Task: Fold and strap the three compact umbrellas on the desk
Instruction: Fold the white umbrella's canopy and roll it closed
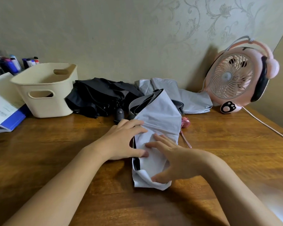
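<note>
Right of the cream basket (44, 88) and nearer the person, a pale grey umbrella (158, 115) lay lengthwise on the wooden desk (55, 144), its cloth loosely gathered. The left hand (126, 141) arched over its left edge, fingers and thumb spread wide, pressing the cloth. The right hand (171, 160) lay flat and splayed on top, thumb at the near end. Neither hand closed round anything. Just right of the basket sat a crumpled black umbrella (101, 93). Farther right lay a second grey umbrella (191, 98), then a pink fan (234, 75).
</note>
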